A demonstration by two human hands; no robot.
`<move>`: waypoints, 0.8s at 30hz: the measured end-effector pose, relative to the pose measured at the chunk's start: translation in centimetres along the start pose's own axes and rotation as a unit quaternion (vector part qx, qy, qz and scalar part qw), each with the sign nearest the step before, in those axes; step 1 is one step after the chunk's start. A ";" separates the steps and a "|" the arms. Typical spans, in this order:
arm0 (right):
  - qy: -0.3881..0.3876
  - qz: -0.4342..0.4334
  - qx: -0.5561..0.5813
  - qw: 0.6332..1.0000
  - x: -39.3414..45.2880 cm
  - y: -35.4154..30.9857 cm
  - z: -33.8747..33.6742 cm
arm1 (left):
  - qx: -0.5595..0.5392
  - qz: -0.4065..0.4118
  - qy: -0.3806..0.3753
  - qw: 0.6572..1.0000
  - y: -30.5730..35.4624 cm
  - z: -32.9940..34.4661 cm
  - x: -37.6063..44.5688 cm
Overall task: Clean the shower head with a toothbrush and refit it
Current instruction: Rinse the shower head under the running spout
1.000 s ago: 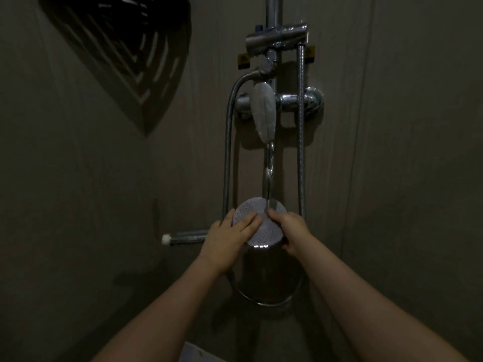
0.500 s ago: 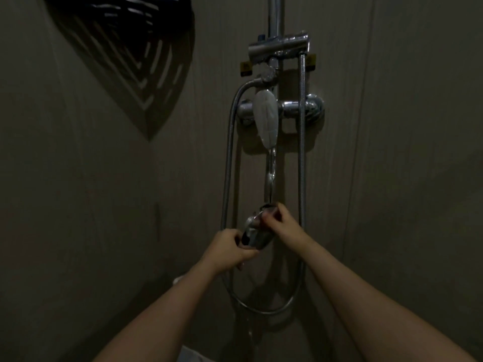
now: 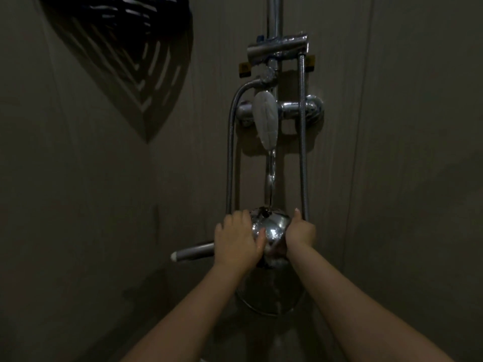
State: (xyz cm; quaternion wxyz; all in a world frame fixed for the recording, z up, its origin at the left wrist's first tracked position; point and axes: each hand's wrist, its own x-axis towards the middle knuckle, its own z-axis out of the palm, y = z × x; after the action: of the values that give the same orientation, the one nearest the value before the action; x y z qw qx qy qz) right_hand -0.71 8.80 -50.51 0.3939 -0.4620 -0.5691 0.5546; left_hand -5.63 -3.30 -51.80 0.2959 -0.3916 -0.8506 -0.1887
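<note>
Shower head (image 3: 271, 229): round, chrome back toward the camera, wet and reflective, held low at the centre of the wall under a stream of water (image 3: 270, 176). Spray face turned away, not visible. Handle (image 3: 193, 251) projecting leftward, roughly horizontal, pale cap at its free end.

Left hand (image 3: 237, 240): wrapped over the left edge of the shower head where the handle joins; fingers curled round the rim, thumb pressed on the chrome back.

Right hand (image 3: 300, 232): clamped on the right edge, fingers curled behind the rim and hidden, one finger raised beside the right hose. Both hands gripping, set on opposite sides of the disc.

Water falling from the mixer tap (image 3: 281, 111) onto the upper edge of the shower head. Pale lever (image 3: 265, 120) on the tap, pointing down.

Left hose (image 3: 230, 152) and right hose (image 3: 303, 137): braided metal, hanging vertically either side of the stream, meeting in a loop below the hands. Riser pipe (image 3: 274, 14) and chrome bracket (image 3: 278, 48) above the tap.

Slatted corner shelf (image 3: 117, 48) at upper left, dark. Lighting dim; toothbrush not discernible.
</note>
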 end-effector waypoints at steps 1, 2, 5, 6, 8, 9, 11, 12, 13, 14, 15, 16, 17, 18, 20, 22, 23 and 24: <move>0.003 -0.004 -0.009 1.000 0.2 0.0 0.2 | 0.018 0.042 0.004 0.999 0.7 0.3 -0.1; 0.000 -0.010 -0.012 1.000 0.3 0.1 0.4 | 0.044 0.100 0.005 0.994 1.3 0.7 -0.2; -0.020 0.010 -0.003 1.000 -0.2 -0.3 0.4 | 0.095 0.242 0.010 0.966 1.6 0.9 -0.2; -0.017 0.013 0.001 1.000 -0.2 -0.2 0.4 | 0.086 0.268 -0.015 0.960 1.3 0.4 0.2; -0.014 0.020 0.010 1.000 -0.3 0.0 0.1 | 0.077 0.301 -0.114 0.944 0.1 -0.2 0.8; -0.013 0.027 0.013 0.999 -0.4 0.1 0.1 | 0.084 0.306 -0.148 0.937 -0.4 -0.4 1.0; -0.022 0.046 0.033 0.998 -0.3 -0.1 -0.2 | 0.107 0.297 -0.176 0.932 -1.2 -0.6 0.9; -0.023 0.049 0.040 0.998 -0.2 -0.2 -0.2 | 0.110 0.279 -0.189 0.935 -1.6 -0.4 0.8; -0.024 0.052 0.041 0.998 -0.3 -0.4 -0.2 | 0.114 0.257 -0.194 0.940 -1.9 -0.3 0.7; -0.023 0.053 0.041 0.998 -0.2 -0.7 -0.3 | 0.118 0.226 -0.192 0.948 -2.2 -0.2 0.6; -0.028 0.054 0.049 0.997 -0.3 -0.7 -0.3 | 0.112 0.183 -0.182 0.960 -2.7 -0.1 0.7; -0.035 0.043 0.056 0.997 -0.4 -0.8 -0.3 | 0.091 0.133 -0.168 0.972 -3.1 0.0 0.9; -0.050 0.018 0.052 0.997 -0.6 -0.9 -0.2 | 0.051 0.086 -0.159 0.982 -3.6 0.0 1.2; -0.077 -0.030 0.030 0.996 -0.8 -1.0 -0.1 | -0.002 0.047 -0.159 0.986 -4.1 0.2 1.5; -0.134 -0.150 -0.011 0.979 -1.6 -1.3 0.0 | -0.124 -0.012 -0.169 0.978 -4.8 0.5 1.7; -0.190 -0.207 -0.009 0.960 -1.5 -1.2 -0.1 | -0.210 -0.057 -0.178 0.960 -4.9 0.6 1.5; -0.214 -0.226 -0.028 0.950 -1.4 -1.0 -0.3 | -0.234 -0.082 -0.184 0.951 -4.8 0.6 1.3; -0.244 -0.243 -0.059 0.937 -1.1 -0.5 -0.6 | -0.239 -0.106 -0.190 0.946 -4.7 0.6 1.1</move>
State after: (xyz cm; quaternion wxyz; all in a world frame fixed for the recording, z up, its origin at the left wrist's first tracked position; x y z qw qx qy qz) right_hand 0.13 7.91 -49.87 0.3380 -0.1818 -0.7743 0.5031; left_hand -10.07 -5.30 -51.94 0.0050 -0.3870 -0.8576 -0.3387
